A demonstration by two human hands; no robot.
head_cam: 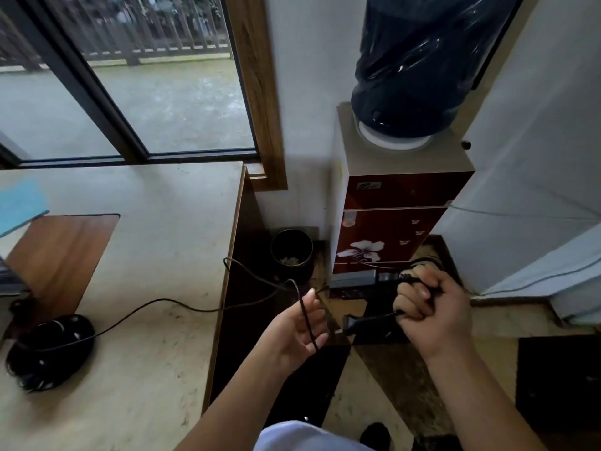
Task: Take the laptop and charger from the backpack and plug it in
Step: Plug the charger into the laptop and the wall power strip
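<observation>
My right hand (429, 314) is a closed fist around the black charger cable, low in front of the water dispenser. A black plug (353, 324) sticks out of the fist to the left. Another black charger part (388, 277) shows just above my knuckles. My left hand (300, 330) is palm up with its fingers apart, and the thin charger cable (309, 320) lies loosely across it. From there the cable loops over the edge of the table (146, 255) and runs left to a black bag-like object (48, 349). I cannot make out a laptop.
A water dispenser (390, 229) with a dark wrapped bottle stands against the wall. A small black bin (291, 252) sits on the floor between the dispenser and the table. A window is behind the table, and a white surface rises on the right. A blue item (19, 203) lies at the table's left.
</observation>
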